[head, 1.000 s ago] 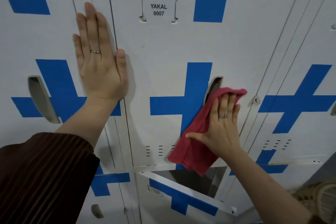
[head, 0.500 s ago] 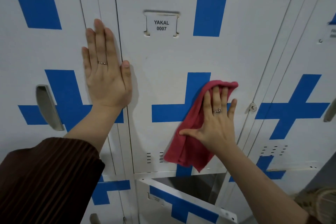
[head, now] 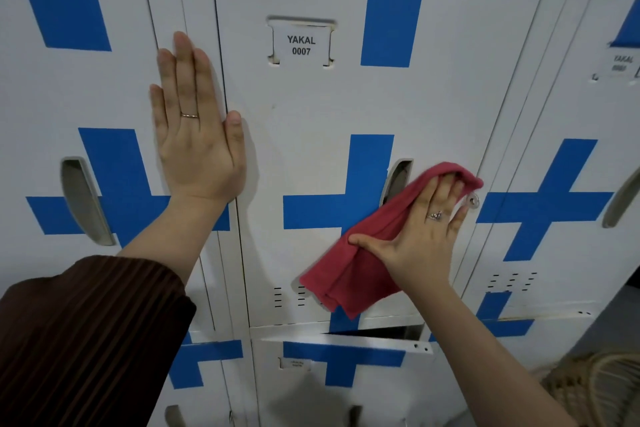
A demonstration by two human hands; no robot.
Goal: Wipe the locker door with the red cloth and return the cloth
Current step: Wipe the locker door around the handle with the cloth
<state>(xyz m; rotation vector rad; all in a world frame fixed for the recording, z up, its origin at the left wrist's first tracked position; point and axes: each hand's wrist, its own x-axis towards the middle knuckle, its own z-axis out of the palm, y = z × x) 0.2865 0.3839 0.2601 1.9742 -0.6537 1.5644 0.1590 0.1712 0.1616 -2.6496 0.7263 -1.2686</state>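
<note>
- Head view: the right hand (head: 424, 236) lies flat with fingers spread, pressing the red cloth (head: 360, 260) against the locker door (head: 311, 149) near its right edge, just beside the recessed handle (head: 398, 180)
- The cloth's top folds over the fingertips; its lower end hangs over the vent slots (head: 289, 296)
- The left hand (head: 197, 135) is open, palm flat, fingers together, on the seam between this door and the neighbouring locker (head: 69, 97)
- A label (head: 301, 45) reading YAKAL 0007 sits high on the door
- Below, another door (head: 339, 347) stands slightly ajar
</note>
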